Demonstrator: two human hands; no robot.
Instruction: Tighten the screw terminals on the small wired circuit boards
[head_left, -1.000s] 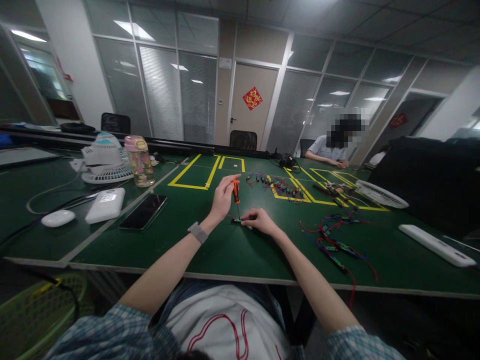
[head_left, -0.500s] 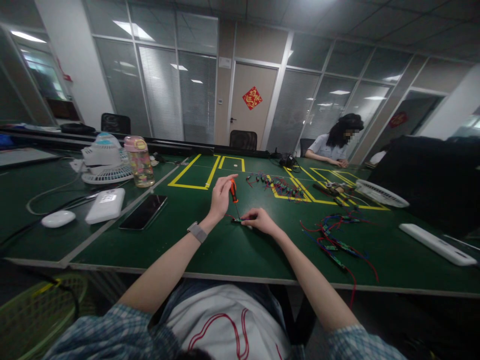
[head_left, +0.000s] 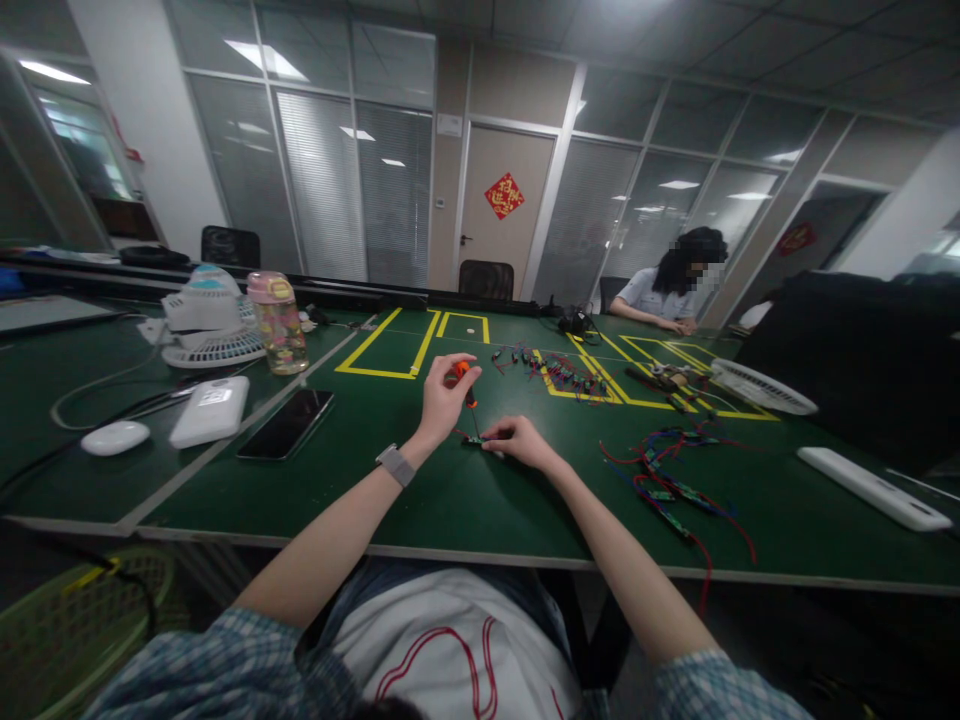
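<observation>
My left hand [head_left: 442, 398] is closed round a small orange-handled screwdriver [head_left: 465, 381] that stands upright with its tip on a tiny circuit board [head_left: 474, 440] on the green table [head_left: 420, 500]. My right hand [head_left: 519, 442] presses on that board with its fingers pinched at the board's right end. Thin red wires lead off the board. A watch sits on my left wrist.
A black phone [head_left: 286, 424], a white power bank [head_left: 210, 411] and a white mouse [head_left: 115, 437] lie left. A pink-lidded bottle [head_left: 277, 323] and a white fan [head_left: 210, 320] stand behind. Wired boards [head_left: 667, 485] pile up right. Another person [head_left: 671, 290] sits at the far side.
My left fingers have curled down over the screwdriver's handle, which now shows less. My right hand and the board stay in place.
</observation>
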